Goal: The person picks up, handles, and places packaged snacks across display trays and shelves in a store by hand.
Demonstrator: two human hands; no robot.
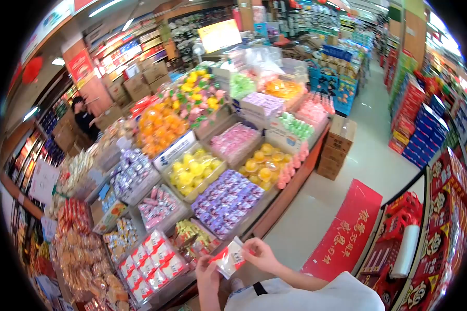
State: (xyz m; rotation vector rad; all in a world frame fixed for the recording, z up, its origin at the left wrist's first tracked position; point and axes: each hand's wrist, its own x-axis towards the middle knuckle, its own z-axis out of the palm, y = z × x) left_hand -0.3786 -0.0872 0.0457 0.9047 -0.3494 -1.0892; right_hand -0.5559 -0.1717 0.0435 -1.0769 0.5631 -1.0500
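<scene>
Between my two hands is a small red and white snack packet (229, 259) with a clear edge. My left hand (207, 274) pinches its left end, and my right hand (261, 255) grips the upper right corner. Just left of my left hand, a bin of matching red and white packets (151, 265) lies in neat rows. Beyond the held packet are gold and red wrapped sweets (194, 234) and a bin of purple packets (227, 201). The print on the held packet is too small to read.
The display's wooden edge (290, 199) runs along the right side. Stacked cartons (337, 147) stand against it on the aisle floor. A red mat (347, 230) with yellow writing lies on the floor. Shelves with red boxes (443, 233) line the right. Another person (85, 119) stands far left.
</scene>
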